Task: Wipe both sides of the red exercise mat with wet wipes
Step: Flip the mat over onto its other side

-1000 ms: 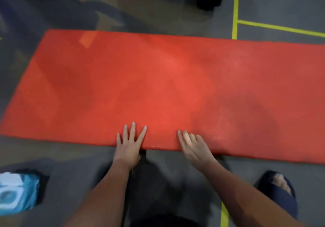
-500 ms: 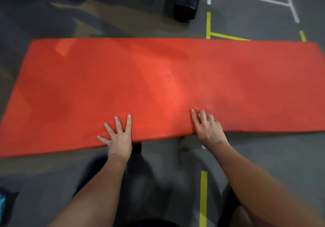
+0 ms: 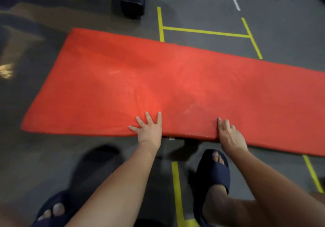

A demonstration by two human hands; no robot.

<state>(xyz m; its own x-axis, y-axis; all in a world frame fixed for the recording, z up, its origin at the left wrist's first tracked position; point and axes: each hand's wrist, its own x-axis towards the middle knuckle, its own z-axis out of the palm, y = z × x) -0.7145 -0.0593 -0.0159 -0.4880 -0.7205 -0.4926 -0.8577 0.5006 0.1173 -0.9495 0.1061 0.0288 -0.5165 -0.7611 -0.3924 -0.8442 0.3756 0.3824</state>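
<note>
I see red mat (image 3: 175, 85) on floor (image 3: 284, 20), spanning 9 to 3 o'clock, L hand (image 3: 149, 130) at 6, R hand (image 3: 230, 136) at 5, both w/ fingers atop the slightly lifted near edge, thumbs hidden, prob. pinching underneath

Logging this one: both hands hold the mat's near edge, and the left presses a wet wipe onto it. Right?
No wipe is there: the head view shows the left hand lying bare on the mat. The rest stands: it and the right hand hold the near edge.
</note>
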